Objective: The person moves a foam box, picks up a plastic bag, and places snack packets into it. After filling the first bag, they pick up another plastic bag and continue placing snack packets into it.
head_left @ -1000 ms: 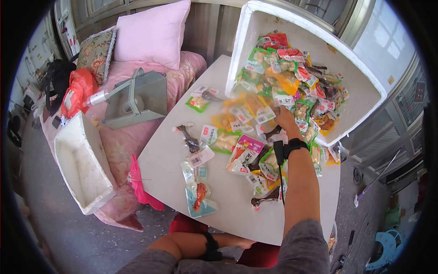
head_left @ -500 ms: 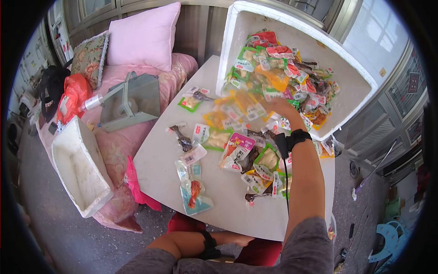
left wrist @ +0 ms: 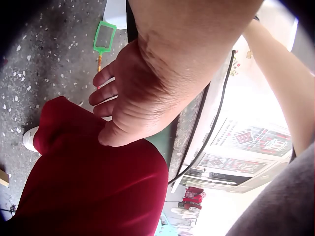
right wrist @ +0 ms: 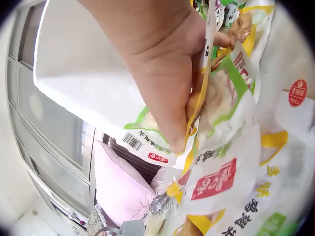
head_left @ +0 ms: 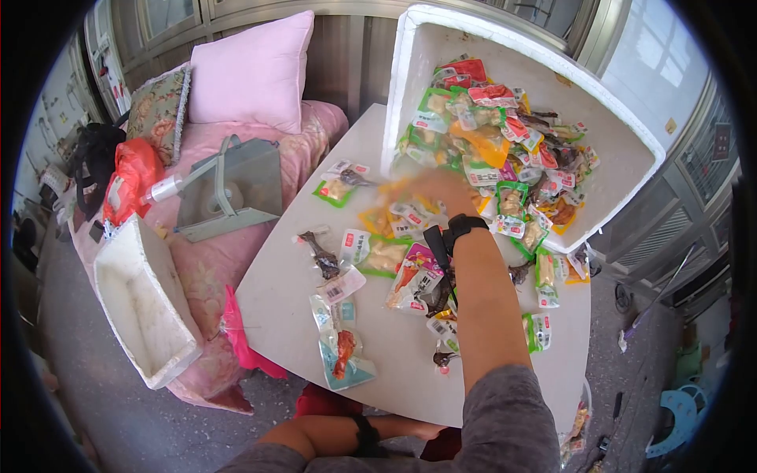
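My right hand (head_left: 438, 193), blurred in the head view, is at the near left edge of the white foam box (head_left: 520, 35), over yellow-edged packets (head_left: 378, 222) on the table. Close up in the right wrist view, its thumb and fingers pinch a yellow-edged food packet (right wrist: 201, 93) seen edge-on. Right against it are green-edged packets (right wrist: 231, 93) with pale contents. My left hand (left wrist: 138, 93) holds nothing and hangs with loose fingers over the red trouser leg (left wrist: 98, 172). Inside the box lies a heap of sealed food packets (head_left: 485, 142), red, green and orange.
On the table (head_left: 276, 307) lie more packets, including a drumstick packet (head_left: 344, 355) near the front edge and a purple-topped packet (head_left: 418, 276). To the left, a bed holds a small foam box (head_left: 146, 292), a grey basket (head_left: 229, 189) and a pink pillow (head_left: 252, 71).
My right hand has moved left, from the box's near side to above the yellow-edged packets. Green packets formerly behind the forearm now show on its right. The left hand stays low.
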`<state>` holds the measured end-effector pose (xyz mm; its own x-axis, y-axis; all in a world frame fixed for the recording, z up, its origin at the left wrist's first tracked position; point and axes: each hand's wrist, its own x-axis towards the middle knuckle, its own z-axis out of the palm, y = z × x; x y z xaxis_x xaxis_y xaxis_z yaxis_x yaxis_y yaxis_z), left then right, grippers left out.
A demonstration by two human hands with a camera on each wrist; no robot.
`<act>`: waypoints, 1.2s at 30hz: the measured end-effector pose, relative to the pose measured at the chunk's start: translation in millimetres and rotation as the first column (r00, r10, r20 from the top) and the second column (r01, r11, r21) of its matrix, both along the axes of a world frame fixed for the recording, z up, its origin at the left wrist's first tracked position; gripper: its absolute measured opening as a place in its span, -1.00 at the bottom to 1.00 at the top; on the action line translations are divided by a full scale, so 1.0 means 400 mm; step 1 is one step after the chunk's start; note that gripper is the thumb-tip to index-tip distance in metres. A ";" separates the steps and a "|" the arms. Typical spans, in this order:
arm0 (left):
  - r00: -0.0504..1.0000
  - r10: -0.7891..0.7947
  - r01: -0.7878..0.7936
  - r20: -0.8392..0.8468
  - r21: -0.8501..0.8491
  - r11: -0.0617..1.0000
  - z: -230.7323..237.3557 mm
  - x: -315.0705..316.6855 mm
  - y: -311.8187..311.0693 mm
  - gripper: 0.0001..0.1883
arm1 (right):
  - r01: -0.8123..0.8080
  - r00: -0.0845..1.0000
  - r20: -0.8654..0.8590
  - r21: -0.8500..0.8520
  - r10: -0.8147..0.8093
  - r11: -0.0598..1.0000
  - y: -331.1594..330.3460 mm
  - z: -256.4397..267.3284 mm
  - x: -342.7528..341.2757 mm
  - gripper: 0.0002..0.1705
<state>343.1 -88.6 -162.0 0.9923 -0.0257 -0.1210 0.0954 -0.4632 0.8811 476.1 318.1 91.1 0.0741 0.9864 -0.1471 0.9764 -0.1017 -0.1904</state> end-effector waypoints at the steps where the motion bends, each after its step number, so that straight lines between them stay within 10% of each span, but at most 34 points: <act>1: 1.000 -0.004 0.004 -0.005 -0.002 1.000 0.000 -0.003 -0.002 -0.55 | -0.031 0.999 0.040 -0.025 0.032 0.999 -0.010 0.002 -0.005 -0.25; 4: 1.000 -0.014 0.014 -0.016 -0.001 1.000 0.004 0.002 0.001 -0.55 | -0.112 0.982 0.148 -0.067 0.121 0.991 -0.054 -0.008 -0.029 -0.32; 8: 0.999 -0.031 0.031 -0.037 -0.009 0.999 0.008 0.000 0.015 -0.55 | -0.208 0.953 -0.198 0.114 0.228 0.971 -0.111 -0.141 -0.034 -0.42; 14: 0.991 -0.094 0.088 -0.096 -0.073 0.994 0.038 -0.015 0.060 -0.55 | -0.339 0.928 -0.261 -0.292 0.266 0.894 -0.244 -0.026 -0.080 -0.35; 17: 0.988 -0.107 0.099 -0.109 -0.072 0.992 0.038 -0.011 0.059 -0.55 | -0.425 0.884 -0.294 -0.179 0.364 0.887 -0.191 0.000 -0.007 -0.39; 21: 0.989 -0.103 0.098 -0.103 -0.051 0.994 0.024 -0.002 0.040 -0.55 | -0.150 0.970 -0.142 0.278 0.196 0.949 -0.067 -0.018 0.108 -0.40; 24: 0.994 -0.080 0.078 -0.076 -0.027 0.997 0.014 0.000 0.014 -0.56 | 0.162 0.939 -0.319 0.076 -0.130 0.984 0.016 -0.100 0.177 -0.34; 28: 0.996 -0.059 0.057 -0.063 -0.034 0.998 0.009 -0.002 0.000 -0.56 | 0.186 0.965 0.157 0.159 -0.211 0.970 -0.015 -0.112 0.083 -0.21; 36: 0.995 -0.061 0.057 -0.076 -0.044 0.997 0.013 -0.003 0.015 -0.56 | -0.002 0.980 0.194 0.192 -0.036 0.981 -0.082 -0.117 0.133 -0.54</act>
<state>341.9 -82.5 -156.9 0.9766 -0.0906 -0.1950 0.1377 -0.4330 0.8908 529.5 285.4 44.4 0.0995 0.9931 0.0620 0.9950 -0.0989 -0.0129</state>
